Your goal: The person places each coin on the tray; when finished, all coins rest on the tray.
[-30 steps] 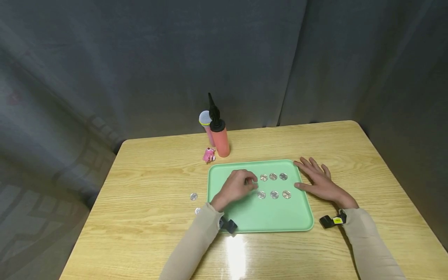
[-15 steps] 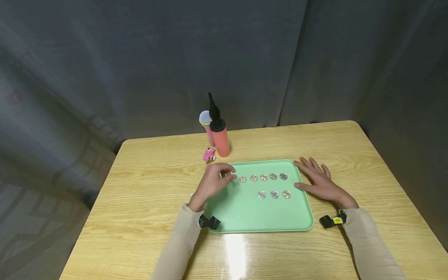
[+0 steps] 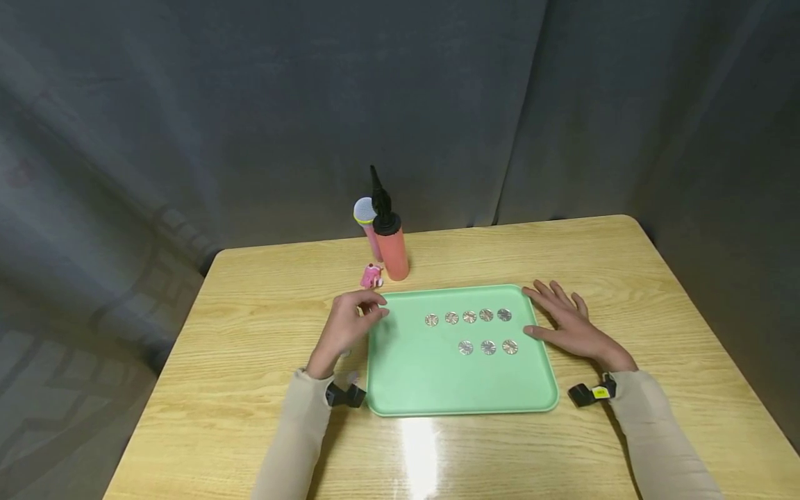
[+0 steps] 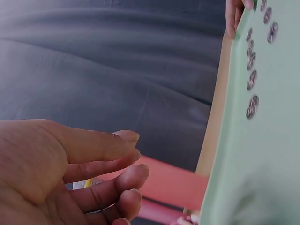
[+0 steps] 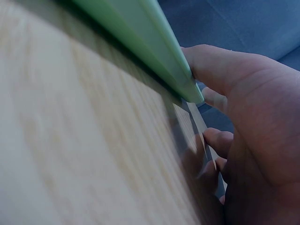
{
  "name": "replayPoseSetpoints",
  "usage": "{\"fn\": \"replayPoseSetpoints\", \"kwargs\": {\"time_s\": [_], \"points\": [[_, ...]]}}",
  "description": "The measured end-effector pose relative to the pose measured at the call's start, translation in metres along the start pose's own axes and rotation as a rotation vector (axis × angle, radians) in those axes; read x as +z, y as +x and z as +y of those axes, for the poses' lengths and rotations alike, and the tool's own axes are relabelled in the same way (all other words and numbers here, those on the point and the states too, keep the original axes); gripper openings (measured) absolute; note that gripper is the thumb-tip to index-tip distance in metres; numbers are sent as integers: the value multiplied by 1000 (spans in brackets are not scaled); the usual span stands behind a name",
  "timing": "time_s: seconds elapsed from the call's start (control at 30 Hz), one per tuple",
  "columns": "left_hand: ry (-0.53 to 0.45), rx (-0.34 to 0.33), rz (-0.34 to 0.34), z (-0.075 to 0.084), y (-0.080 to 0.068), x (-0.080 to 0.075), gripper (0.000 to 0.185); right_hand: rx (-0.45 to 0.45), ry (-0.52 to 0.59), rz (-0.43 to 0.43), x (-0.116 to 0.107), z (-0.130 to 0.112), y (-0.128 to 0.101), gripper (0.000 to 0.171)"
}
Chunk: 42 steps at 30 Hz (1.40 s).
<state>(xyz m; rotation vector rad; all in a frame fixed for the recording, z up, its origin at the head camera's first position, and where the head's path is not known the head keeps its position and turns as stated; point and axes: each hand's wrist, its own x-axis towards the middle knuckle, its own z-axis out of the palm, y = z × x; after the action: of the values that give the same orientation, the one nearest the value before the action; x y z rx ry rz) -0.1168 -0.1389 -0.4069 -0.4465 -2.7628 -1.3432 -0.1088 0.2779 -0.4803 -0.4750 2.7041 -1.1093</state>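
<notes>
A pale green tray [image 3: 431,389] lies on the table with silvery round discs on it, each marked with radiating lines. Several discs form a back row [image 3: 469,317], and 3 form a front row [image 3: 488,347]. My left hand [image 3: 347,321] hovers by the tray's left edge; its fingers are loosely bent, and the left wrist view shows nothing between thumb and fingertips. My right hand [image 3: 578,330] is at the tray's right rim, thumb and forefinger touching it in the head view, fingers spread. Another disc [image 3: 353,377] lies on the table near the left wrist, partly hidden.
Behind the tray's left part stand a coral pump bottle [image 3: 393,255] with a black nozzle and a pink toy microphone [image 3: 365,212]. A small pink figure [image 3: 371,276] sits in front of them. A wooden table [image 3: 250,298] carries everything, with dark curtain [image 3: 312,125] behind.
My left hand has moved left from the tray's middle to its left edge. Two more discs show at the left end of the back row. The right hand has kept its place.
</notes>
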Motion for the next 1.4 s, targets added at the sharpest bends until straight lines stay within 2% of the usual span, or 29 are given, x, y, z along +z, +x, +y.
{"fn": "replayPoseSetpoints", "kwargs": {"time_s": [0.5, 0.8, 1.13, 1.3, 1.4], "points": [[30, -120, 6, -32, -15, -28, 13, 1, 3, -1, 3, 5, 1, 79], [25, -202, -19, -54, -24, -36, 12, 0, -4, 0, 3, 5, 1, 79], [34, -283, -111, -75, -37, -40, 11, -20, -1, 11, 4, 4, 1, 78], [47, -301, -156, -79, -45, -40, 14, -16, 0, 7, 3, 4, 1, 78], [62, -307, -159, -80, -49, -39, 16, -14, 1, 1, 3, 3, 0, 78]]}}
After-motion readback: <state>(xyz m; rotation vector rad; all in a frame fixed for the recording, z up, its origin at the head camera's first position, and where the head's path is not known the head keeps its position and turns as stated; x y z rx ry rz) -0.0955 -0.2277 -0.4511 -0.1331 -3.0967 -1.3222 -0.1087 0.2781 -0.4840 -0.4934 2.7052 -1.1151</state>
